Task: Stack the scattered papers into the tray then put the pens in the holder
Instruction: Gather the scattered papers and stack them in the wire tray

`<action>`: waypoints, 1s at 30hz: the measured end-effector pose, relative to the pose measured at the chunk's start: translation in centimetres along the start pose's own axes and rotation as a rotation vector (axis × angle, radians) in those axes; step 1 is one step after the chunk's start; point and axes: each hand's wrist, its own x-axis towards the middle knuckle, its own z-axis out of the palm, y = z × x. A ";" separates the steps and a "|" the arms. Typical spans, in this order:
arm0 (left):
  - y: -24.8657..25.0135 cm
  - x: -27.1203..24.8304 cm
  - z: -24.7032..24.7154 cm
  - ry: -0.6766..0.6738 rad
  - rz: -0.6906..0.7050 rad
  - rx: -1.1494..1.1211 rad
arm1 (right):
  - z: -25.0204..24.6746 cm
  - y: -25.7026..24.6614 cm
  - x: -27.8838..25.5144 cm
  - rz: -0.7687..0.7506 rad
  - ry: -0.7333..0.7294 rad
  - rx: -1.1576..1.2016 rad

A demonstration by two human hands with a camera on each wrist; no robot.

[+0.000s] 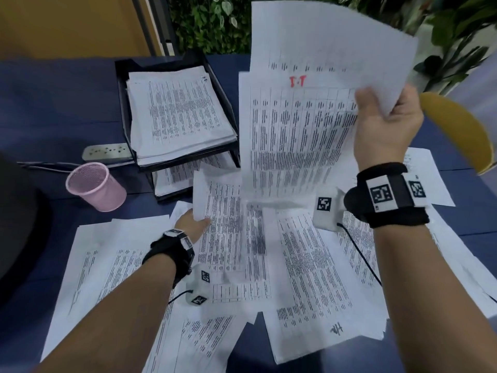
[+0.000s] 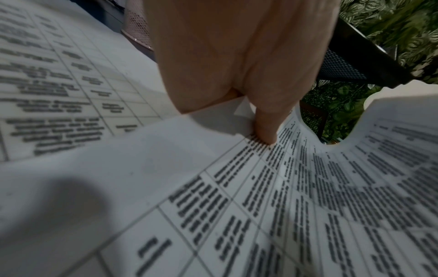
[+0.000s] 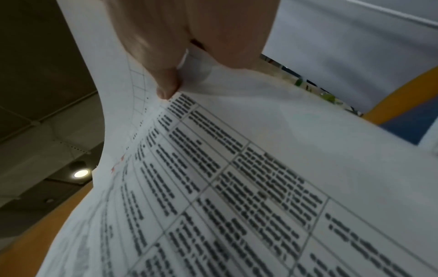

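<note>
Both hands' fingers mostly hidden: right hand (image 1: 387,125) pinching raised sheets (image 1: 309,103), left hand (image 1: 192,223) pinching another sheet (image 1: 223,211).

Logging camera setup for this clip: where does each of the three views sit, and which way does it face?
Head: worn on the head, looking down at the table, tray and scattered papers; both forearms, left hand and right hand show.
Left wrist: looks along the left hand's thumb pinching a sheet's edge above the desk papers.
Right wrist: looks up along the right hand's thumb at the raised sheets it holds, with ceiling beyond.
Shared: the raised sheets appear in the head and right wrist views.
</note>
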 end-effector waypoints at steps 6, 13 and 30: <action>0.1 -0.3 -0.5 -0.059 -0.017 -0.015 | 0.2 2.1 -0.9 0.113 0.079 -0.005; 1.0 -0.9 -0.8 -0.074 -0.050 -0.097 | 0.3 3.5 -1.4 0.195 0.155 0.018; -0.9 0.3 -0.6 -0.200 -0.046 -0.357 | 1.3 12.8 -12.6 0.927 -0.653 -0.696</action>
